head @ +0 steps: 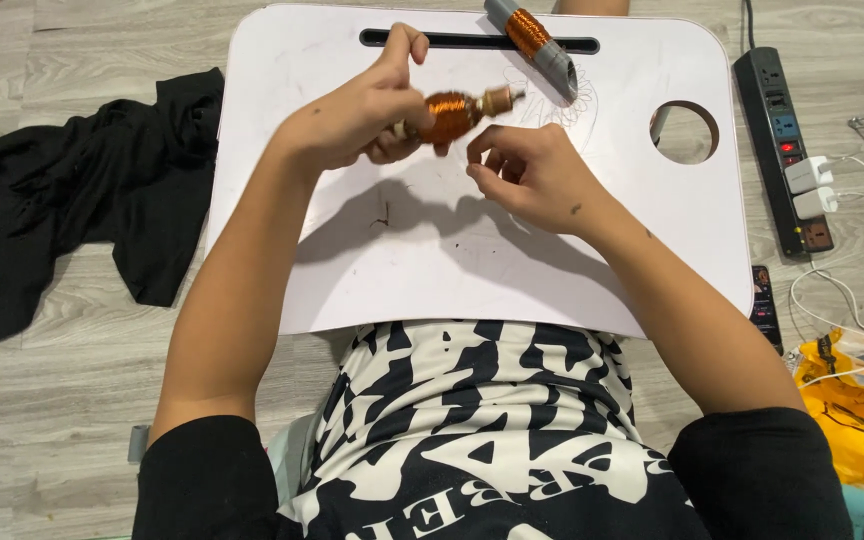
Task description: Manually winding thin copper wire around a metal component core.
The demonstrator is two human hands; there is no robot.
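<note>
Left hand (357, 115) raised over white bench (352, 270), fingers gripping the copper-wound coil (452, 115) at its left end, index extended. Right hand (532, 175) just below coil, fingers curled, pinched; contents not discernible. Forearms converge inward.

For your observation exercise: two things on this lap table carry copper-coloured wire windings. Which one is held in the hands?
The copper-wound piece gripped by the left hand, near the right hand. The grey tube with a winding lies untouched at the table's far edge.
</note>
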